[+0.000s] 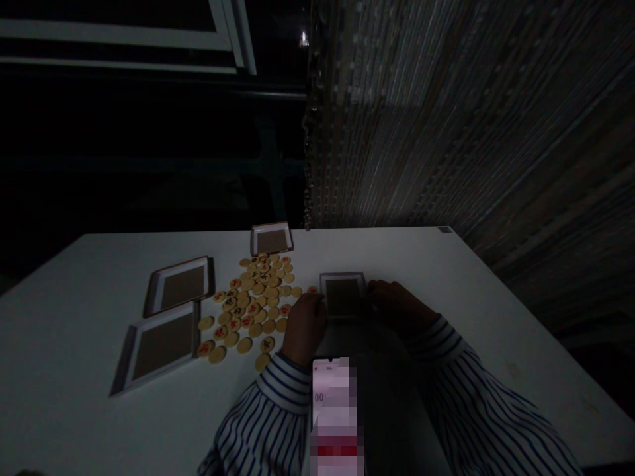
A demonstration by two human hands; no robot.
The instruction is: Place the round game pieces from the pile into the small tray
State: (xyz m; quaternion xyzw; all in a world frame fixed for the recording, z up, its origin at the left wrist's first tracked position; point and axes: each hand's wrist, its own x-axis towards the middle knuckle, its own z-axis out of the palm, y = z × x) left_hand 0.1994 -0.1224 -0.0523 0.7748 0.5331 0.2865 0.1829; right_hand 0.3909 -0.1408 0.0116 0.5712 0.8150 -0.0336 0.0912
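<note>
A small shallow box (343, 274) with a pale rim and a dark brownish bottom lies between my hands on the white table. At its left side my left hand (306, 327) is closed, with the thumb and fingers on the edge. My right hand (401, 305) is closed at the opposite edge; its fingertips are dark and hard to make out. Just left of my left hand spreads a loose heap of round wooden Chinese chess pieces (258, 289), some showing red or black characters. One piece (312, 289) lies close to the box's left side.
Left of the heap, a brown-edged tray (181, 287) touches a pale tray (163, 344). Another brown-edged tray (272, 239) sits behind the pieces. A lit phone (330, 390) lies between my forearms. Beyond the table (496, 344) hangs a string curtain (421, 132). The room is dim.
</note>
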